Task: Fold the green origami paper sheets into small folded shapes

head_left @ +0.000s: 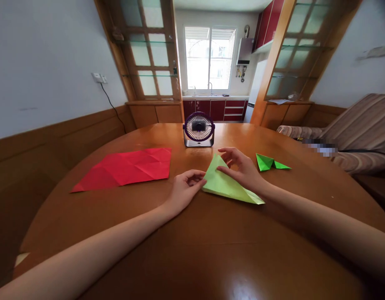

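Note:
A light green sheet of paper (228,185), folded into a triangle, is between my hands above the wooden table. My left hand (188,185) pinches its left corner, thumb and fingers closed together at the edge. From the right, my right hand (239,164) grips the upper part, with the thumb on the near face and the fingers behind the far edge. The paper's long lower edge slants down to a point at the right, under my right wrist.
A creased red paper sheet (126,168) lies at left on the table (186,250). A small folded bright green paper piece (270,162) sits at right. A small desk fan (198,128) stands at the back, beyond my hands. A striped sofa (358,125) is off to the right.

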